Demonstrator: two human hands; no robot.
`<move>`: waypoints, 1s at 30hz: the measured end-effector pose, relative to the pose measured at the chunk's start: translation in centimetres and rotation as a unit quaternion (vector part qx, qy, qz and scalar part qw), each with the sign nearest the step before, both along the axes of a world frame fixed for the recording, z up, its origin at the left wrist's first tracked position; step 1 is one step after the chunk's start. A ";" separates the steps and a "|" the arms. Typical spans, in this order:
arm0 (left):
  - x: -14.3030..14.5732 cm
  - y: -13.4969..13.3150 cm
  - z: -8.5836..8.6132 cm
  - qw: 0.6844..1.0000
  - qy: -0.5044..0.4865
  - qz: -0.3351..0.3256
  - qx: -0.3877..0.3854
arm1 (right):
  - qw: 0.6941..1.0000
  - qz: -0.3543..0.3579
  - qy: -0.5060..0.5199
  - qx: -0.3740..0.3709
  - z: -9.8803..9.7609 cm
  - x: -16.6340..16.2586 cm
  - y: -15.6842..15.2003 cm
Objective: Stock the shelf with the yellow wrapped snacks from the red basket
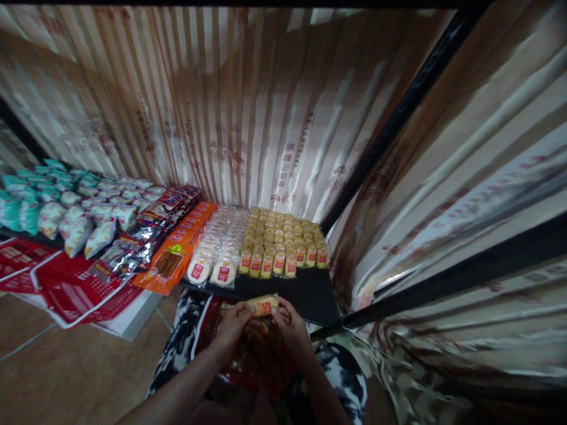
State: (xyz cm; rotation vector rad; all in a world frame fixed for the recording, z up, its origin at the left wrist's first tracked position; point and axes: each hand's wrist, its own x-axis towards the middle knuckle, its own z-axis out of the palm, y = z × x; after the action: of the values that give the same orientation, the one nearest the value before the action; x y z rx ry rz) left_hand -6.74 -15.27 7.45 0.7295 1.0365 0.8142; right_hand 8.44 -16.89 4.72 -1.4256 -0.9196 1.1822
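Between my two hands is a small yellow packaged snack roll (262,306) with an orange-red label, lying sideways above my lap. My left hand (239,319) grips its left end, and my right hand (286,316) pinches the right end. Just beyond, on a black shelf (287,292), stand rows of matching yellow packaged rolls (267,263). Below my hands a red bag (212,330) rests open between my knees; its contents are dark and hard to make out.
Left of the rolls lie round white packaged snacks (224,271), an orange snack packet (170,268), dark foil packets (153,221) and teal-and-white bags (29,212). Red bags (84,289) lie at the left. Black metal bars (398,118) and a pleated printed curtain (266,118) enclose the shelf.
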 end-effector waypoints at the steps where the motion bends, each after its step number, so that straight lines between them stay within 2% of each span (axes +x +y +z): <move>1: 0.2 0.0 0.3 1.000 -0.001 0.002 -0.006 | 1.000 -0.001 0.006 0.002 0.0 0.0 0.1; 3: 0.4 0.2 0.7 1.000 0.009 0.004 -0.001 | 0.999 -0.029 -0.040 0.020 0.1 0.0 0.3; 5: 0.4 0.5 0.7 0.999 0.035 0.000 0.029 | 0.982 -0.059 -0.166 0.066 0.4 0.1 0.4; 6: 0.3 0.8 0.5 0.997 0.054 -0.003 0.049 | 0.965 -0.058 -0.238 0.097 0.7 0.2 0.4; 8: -0.2 1.5 0.1 0.990 0.100 -0.016 0.094 | 0.924 -0.010 -0.349 0.154 1.1 0.3 0.6; 10: -0.8 2.4 -0.3 0.977 0.150 -0.035 0.147 | 0.898 0.057 -0.398 0.182 1.5 0.1 0.7; 12: -1.5 3.5 -0.3 0.957 0.199 -0.057 0.203 | 0.892 0.091 -0.405 0.180 1.7 -0.5 1.1; 16: -2.4 5.5 0.5 0.926 0.271 -0.069 0.253 | 0.917 0.081 -0.363 0.147 1.7 -2.4 2.4; 20: -2.7 6.6 0.8 0.935 0.247 -0.019 0.254 | 0.938 0.040 -0.327 0.111 1.5 -3.7 4.4; 24: -2.7 6.3 -0.2 0.943 0.213 0.042 0.252 | 0.942 -0.005 -0.322 0.094 1.0 -4.3 6.3; 30: -2.5 4.8 -1.3 0.938 0.224 0.012 0.263 | 0.943 -0.054 -0.317 0.086 -0.4 -5.7 7.9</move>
State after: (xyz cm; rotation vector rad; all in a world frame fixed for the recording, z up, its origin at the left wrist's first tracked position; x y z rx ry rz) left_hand -9.27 -10.52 6.19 1.4097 1.2446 0.9857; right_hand 2.73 -8.99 4.27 -1.7180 -1.3248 0.5340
